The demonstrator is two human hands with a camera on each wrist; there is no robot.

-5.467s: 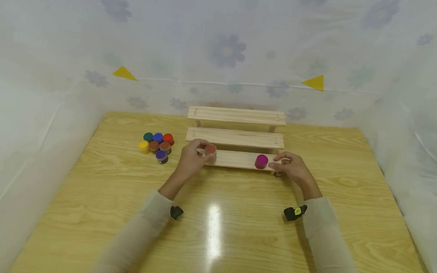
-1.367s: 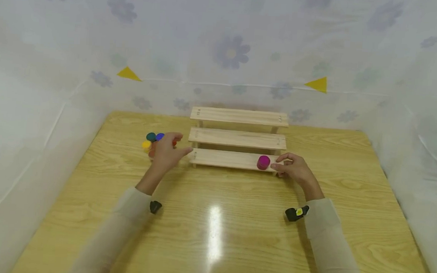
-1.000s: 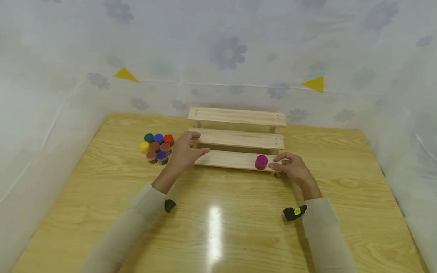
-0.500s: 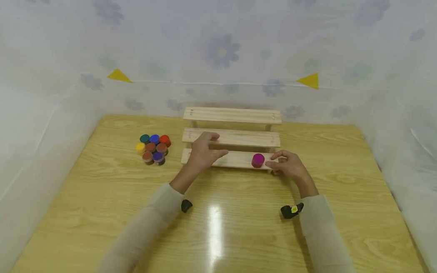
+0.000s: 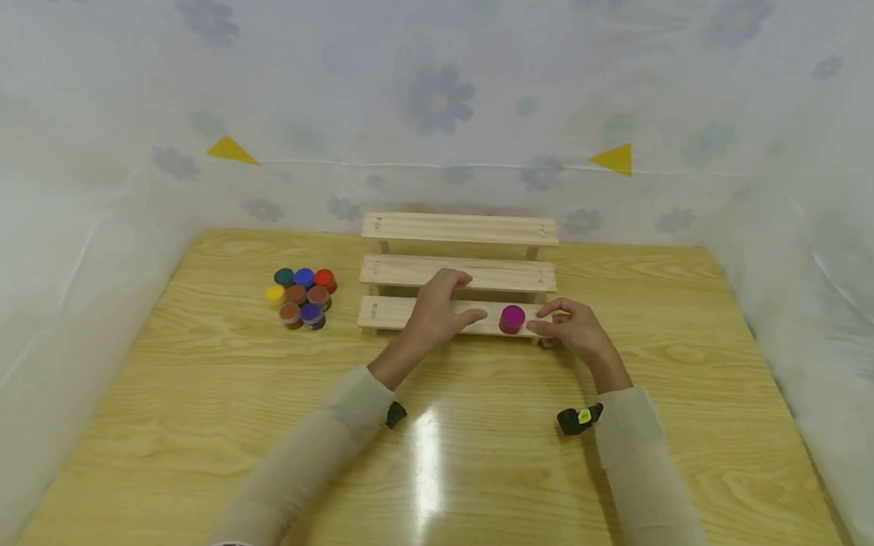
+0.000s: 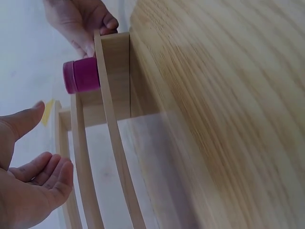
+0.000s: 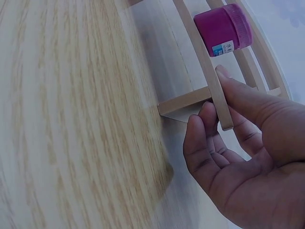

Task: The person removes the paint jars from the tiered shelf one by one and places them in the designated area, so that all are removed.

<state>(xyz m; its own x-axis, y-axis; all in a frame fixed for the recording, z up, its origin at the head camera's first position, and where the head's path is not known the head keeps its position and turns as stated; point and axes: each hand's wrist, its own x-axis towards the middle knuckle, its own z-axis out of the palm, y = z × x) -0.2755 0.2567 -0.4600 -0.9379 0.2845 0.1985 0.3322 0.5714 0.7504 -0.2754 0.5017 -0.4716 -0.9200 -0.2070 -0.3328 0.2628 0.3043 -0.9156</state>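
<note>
A magenta paint jar point(image 5: 512, 319) stands on the lowest step of a three-tier wooden rack point(image 5: 459, 273), near that step's right end. My left hand point(image 5: 437, 311) hovers over the lower steps, left of the jar, thumb and fingers spread apart and nothing between them. In the left wrist view the same hand point(image 6: 28, 167) is apart from the jar point(image 6: 82, 75). At the rack's right end my right hand point(image 5: 576, 332) grips the lowest board. The right wrist view has its thumb on top of the board point(image 7: 209, 71) and fingers underneath, just beside the jar.
Left of the rack, several small paint jars point(image 5: 295, 295) with green, blue, red, yellow, brown and purple lids stand clustered on the wooden table point(image 5: 470, 475). A pale flowered curtain point(image 5: 440, 98) hangs behind and at both sides.
A brown-lidded jar that my left hand held on the lowest step has joined the cluster at left. That hand, released, has since moved right toward the magenta jar. My right hand keeps its grip.
</note>
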